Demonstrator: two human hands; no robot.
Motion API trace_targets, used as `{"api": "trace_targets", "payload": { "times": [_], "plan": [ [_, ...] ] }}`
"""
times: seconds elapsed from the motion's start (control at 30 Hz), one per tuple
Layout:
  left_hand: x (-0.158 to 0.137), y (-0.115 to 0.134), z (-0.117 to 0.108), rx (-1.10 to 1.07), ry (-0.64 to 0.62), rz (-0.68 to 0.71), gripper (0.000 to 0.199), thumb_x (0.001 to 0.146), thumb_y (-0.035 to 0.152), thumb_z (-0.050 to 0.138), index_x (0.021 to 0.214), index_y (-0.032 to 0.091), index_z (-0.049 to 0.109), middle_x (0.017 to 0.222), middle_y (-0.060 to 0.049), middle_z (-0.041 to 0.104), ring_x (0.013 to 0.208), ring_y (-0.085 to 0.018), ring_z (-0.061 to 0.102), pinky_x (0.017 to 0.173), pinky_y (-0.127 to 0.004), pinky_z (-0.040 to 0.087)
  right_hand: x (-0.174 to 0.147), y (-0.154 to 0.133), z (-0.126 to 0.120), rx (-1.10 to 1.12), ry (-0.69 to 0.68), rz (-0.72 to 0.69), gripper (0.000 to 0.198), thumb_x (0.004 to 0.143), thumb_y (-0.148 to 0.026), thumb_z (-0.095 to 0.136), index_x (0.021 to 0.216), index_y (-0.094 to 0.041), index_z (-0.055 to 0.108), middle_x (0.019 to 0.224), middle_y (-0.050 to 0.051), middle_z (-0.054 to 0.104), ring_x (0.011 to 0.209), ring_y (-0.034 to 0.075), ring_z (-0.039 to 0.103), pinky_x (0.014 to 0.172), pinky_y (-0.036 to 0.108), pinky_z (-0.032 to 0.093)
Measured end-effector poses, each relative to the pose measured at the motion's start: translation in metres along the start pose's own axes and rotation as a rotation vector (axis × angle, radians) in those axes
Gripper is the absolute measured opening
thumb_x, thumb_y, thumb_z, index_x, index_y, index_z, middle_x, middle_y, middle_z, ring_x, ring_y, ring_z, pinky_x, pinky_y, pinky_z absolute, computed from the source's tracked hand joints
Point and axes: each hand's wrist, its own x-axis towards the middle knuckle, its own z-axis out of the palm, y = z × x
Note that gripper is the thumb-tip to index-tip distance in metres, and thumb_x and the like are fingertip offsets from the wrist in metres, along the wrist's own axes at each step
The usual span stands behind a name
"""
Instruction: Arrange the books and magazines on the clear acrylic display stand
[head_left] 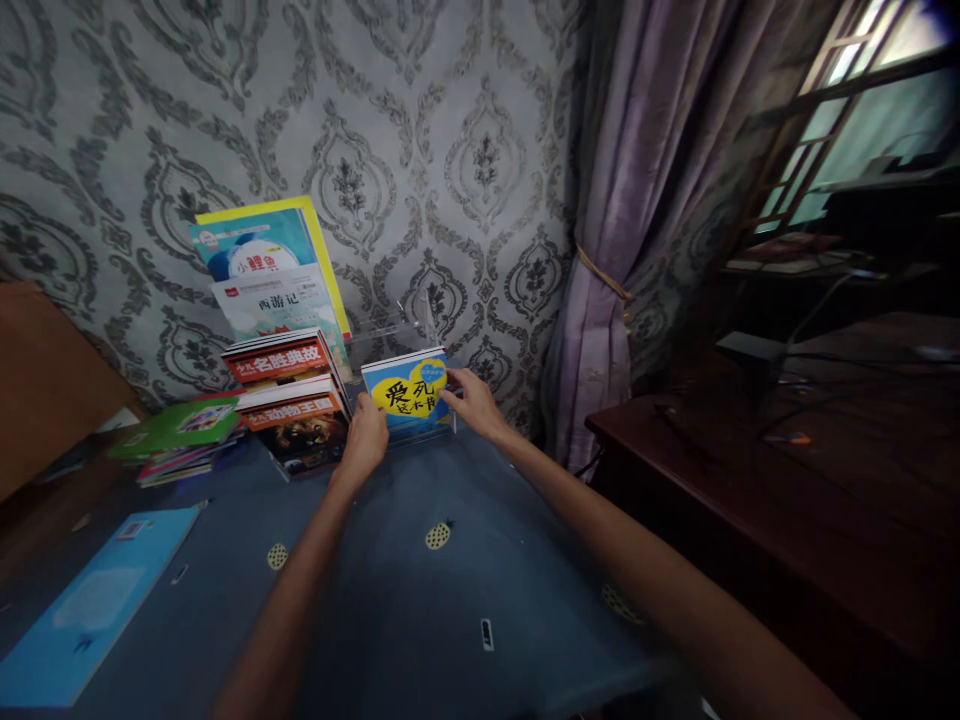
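Observation:
A small blue and yellow book [406, 400] with black Chinese characters stands upright in the front of a clear acrylic rack [390, 328]. My left hand [366, 437] grips its left edge, with the fingers closed. At the right edge my right hand [474, 400] pinches the same book between thumb and fingers. Just left of my left hand, orange-covered books [300, 425] with a lion on the front one stand in the rack. Behind them rise a pale book [274, 300] and a taller teal and yellow book [255, 240].
A pile of books with a green cover [180, 428] lies left of the rack. A light blue book [101, 605] lies flat at the table's left. Purple curtain [607, 260] and a dark red desk [712, 450] with cables are at right. Patterned wallpaper [420, 150] backs the table.

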Motion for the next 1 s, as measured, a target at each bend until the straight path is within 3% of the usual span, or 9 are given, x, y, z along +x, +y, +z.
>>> {"api": "trace_targets", "payload": {
  "times": [0.17, 0.33, 0.57, 1.0],
  "plan": [
    [-0.004, 0.000, -0.002, 0.004, -0.015, 0.003, 0.016, 0.092, 0.013, 0.047, 0.107, 0.018, 0.044, 0.114, -0.022, 0.068, 0.104, -0.030, 0.070, 0.085, -0.040, 0.054, -0.002, 0.001, 0.003, 0.014, 0.005, 0.040, 0.042, 0.079, -0.021, 0.063, 0.121, -0.017, 0.066, 0.105, 0.010, 0.067, 0.091, 0.025, 0.065, 0.084, 0.042, 0.055],
    [-0.005, -0.001, -0.007, 0.030, -0.076, -0.021, 0.020, 0.092, 0.011, 0.046, 0.111, 0.019, 0.043, 0.106, -0.019, 0.072, 0.099, -0.030, 0.071, 0.083, -0.039, 0.054, -0.002, 0.006, 0.003, 0.021, -0.009, 0.074, 0.035, 0.081, -0.022, 0.063, 0.115, -0.016, 0.068, 0.108, 0.011, 0.069, 0.090, 0.025, 0.066, 0.084, 0.041, 0.056],
    [-0.004, 0.003, -0.015, 0.085, -0.171, -0.046, 0.020, 0.095, 0.012, 0.043, 0.115, 0.015, 0.042, 0.116, -0.021, 0.070, 0.109, -0.029, 0.069, 0.087, -0.035, 0.053, -0.003, 0.012, 0.005, 0.032, 0.011, 0.070, 0.030, 0.081, -0.026, 0.064, 0.109, -0.017, 0.069, 0.106, 0.009, 0.071, 0.089, 0.022, 0.066, 0.084, 0.039, 0.055],
    [-0.013, 0.001, -0.010, 0.005, -0.184, -0.067, 0.031, 0.094, 0.011, 0.044, 0.124, 0.011, 0.042, 0.124, -0.025, 0.066, 0.118, -0.031, 0.065, 0.096, -0.042, 0.051, -0.009, 0.015, 0.009, 0.062, 0.062, 0.061, 0.036, 0.079, -0.030, 0.064, 0.112, -0.017, 0.069, 0.103, 0.009, 0.069, 0.085, 0.022, 0.067, 0.079, 0.039, 0.056]
  ]
}}
